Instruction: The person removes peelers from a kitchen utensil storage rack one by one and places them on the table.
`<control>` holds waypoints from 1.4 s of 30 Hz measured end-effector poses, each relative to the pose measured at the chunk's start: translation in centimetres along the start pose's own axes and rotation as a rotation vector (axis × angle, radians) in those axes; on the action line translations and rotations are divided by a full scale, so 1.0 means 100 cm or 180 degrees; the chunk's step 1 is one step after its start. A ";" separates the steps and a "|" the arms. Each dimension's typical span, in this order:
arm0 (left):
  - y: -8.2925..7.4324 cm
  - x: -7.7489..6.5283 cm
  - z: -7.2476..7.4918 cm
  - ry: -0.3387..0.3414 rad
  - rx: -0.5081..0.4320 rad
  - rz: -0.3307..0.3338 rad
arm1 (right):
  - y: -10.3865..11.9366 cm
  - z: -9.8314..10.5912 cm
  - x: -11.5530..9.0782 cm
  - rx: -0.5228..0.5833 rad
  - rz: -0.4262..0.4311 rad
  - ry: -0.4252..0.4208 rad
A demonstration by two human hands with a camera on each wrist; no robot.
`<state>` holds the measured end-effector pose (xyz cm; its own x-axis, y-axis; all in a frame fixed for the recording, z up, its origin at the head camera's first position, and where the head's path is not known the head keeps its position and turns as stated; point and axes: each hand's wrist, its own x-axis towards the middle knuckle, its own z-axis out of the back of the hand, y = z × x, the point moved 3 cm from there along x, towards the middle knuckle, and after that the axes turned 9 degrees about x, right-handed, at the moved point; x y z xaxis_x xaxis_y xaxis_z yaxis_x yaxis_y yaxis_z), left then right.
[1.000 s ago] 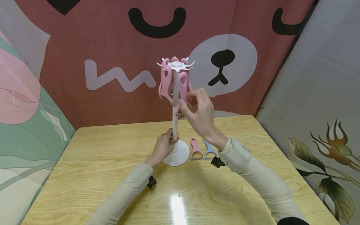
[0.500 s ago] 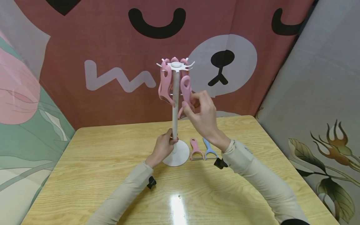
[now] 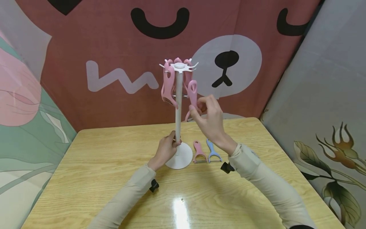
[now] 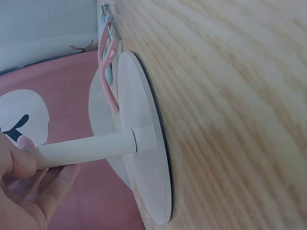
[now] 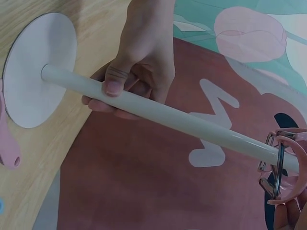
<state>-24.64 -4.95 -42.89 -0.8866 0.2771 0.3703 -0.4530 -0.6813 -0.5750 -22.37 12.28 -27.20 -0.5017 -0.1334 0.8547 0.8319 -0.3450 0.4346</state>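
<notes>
A white stand [image 3: 179, 121] with a round base and a crown of hooks rises from the table, several pink peelers [image 3: 168, 84] hanging from its top. My left hand [image 3: 166, 148] grips the pole low down, just above the base; the left wrist view shows thumb and fingers around the pole [image 4: 86, 151]. To the right of the pole, my right hand [image 3: 211, 119] pinches a pink peeler [image 3: 193, 92] near its head, handle loop up, below the hooks. In the right wrist view that peeler's head [image 5: 292, 172] overlaps the pole, with only fingertips in sight.
On the wooden table [image 3: 114, 159], right of the base, lie a pink peeler [image 3: 198, 148] and a blue peeler [image 3: 211, 147], side by side with blades toward me. A patterned cloth [image 3: 114, 41] hangs behind the table, and another cloth [image 3: 323, 79] at the right.
My right hand has moved right and slightly down with the pink peeler, away from the pole and hooks. The left hand and the stand have stayed in place.
</notes>
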 end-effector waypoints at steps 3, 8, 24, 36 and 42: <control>0.000 0.000 0.001 -0.0009 -0.0011 -0.0015 | -0.002 0.002 -0.001 -0.0007 -0.0028 -0.0008; 0.000 -0.001 0.000 -0.0002 -0.0024 0.0007 | -0.006 0.005 -0.005 0.0025 -0.0076 0.0009; -0.001 -0.001 0.001 -0.0016 -0.0014 0.0007 | -0.018 0.015 -0.016 -0.0089 -0.0194 -0.0050; -0.001 -0.002 0.001 0.0019 -0.0011 0.0038 | -0.026 0.021 -0.024 -0.0112 -0.0300 -0.0055; -0.002 -0.003 0.001 -0.0004 0.0020 -0.0005 | -0.031 0.025 -0.027 -0.0163 -0.0385 -0.0050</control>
<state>-24.30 -4.98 -42.80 -0.8857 0.2773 0.3723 -0.4539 -0.6850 -0.5698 -22.96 16.03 -30.13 -0.5935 -0.0734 0.8014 0.7522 -0.4048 0.5200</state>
